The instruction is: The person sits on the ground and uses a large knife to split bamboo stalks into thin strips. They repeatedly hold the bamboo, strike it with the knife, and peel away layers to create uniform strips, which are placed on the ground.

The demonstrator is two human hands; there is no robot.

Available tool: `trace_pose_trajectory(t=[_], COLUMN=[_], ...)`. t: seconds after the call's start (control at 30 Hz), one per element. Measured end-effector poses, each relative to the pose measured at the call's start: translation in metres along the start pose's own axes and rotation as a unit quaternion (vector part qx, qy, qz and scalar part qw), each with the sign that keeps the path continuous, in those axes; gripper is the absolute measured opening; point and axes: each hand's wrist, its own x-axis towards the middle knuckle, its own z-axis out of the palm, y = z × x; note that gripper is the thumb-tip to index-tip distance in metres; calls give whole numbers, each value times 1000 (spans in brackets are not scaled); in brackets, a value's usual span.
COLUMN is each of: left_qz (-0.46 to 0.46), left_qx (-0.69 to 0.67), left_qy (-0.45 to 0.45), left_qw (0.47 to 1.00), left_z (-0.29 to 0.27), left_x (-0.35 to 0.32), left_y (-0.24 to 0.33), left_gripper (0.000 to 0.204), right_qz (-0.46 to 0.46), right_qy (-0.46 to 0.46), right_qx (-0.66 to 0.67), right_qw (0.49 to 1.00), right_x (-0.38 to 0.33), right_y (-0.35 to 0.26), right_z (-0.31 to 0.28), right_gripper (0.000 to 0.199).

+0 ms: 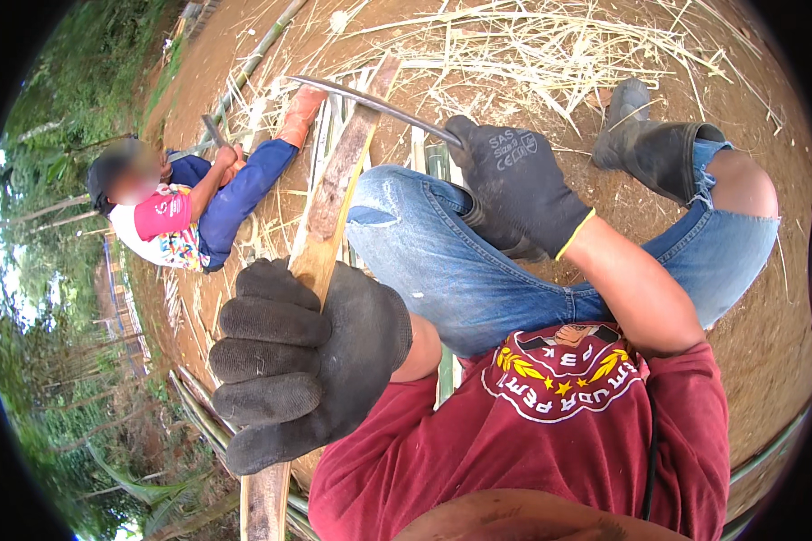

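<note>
My left hand (311,361), in a black work glove, is closed around a long split bamboo slat (338,185). The slat slants from below the hand up to the top middle, its brown, stained face showing. In my right hand (521,185), also in a black glove with a yellow cuff edge, is a long, slightly curved knife (379,105). Its handle is hidden inside the fist. The blade points left and crosses the slat near its far end; whether it bites into the slat I cannot tell.
Pale bamboo shavings (550,63) litter the brown dirt floor. At the left a co-worker (176,216) sits holding a bladed tool (214,132). A bamboo pole (266,41) lies beyond. Several split strips lie under my bent legs (442,261).
</note>
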Motion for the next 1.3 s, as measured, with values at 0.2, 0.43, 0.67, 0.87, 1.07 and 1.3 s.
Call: trace_pose_trajectory(t=[0.2, 0.43, 0.67, 0.87, 1.07, 1.3], left_qz=[-28, -46, -285, -354, -337, -380], left_qx=[24, 92, 75, -161, -270, -366], left_qy=[22, 118, 98, -1, 55, -34], left_qw=[999, 988, 951, 921, 900, 849], left_z=[-8, -18, -89, -106, -97, -97], left_x=[2, 23, 88, 114, 146, 142], left_y=[3, -8, -100, -134, -120, -124], left_gripper=[55, 58, 83, 65, 67, 66], right_qz=[44, 269, 205, 208, 72, 48], right_qy=[-16, -175, -327, 31, -180, -123], right_qx=[-113, -116, -211, -110, 737, 440], right_qw=[993, 940, 898, 971, 648, 888], right_x=[18, 11, -34, 2, 45, 35], right_y=[69, 219, 292, 182, 112, 66], right_z=[37, 78, 95, 68, 32, 6], right_gripper=[24, 27, 20, 46, 76, 43])
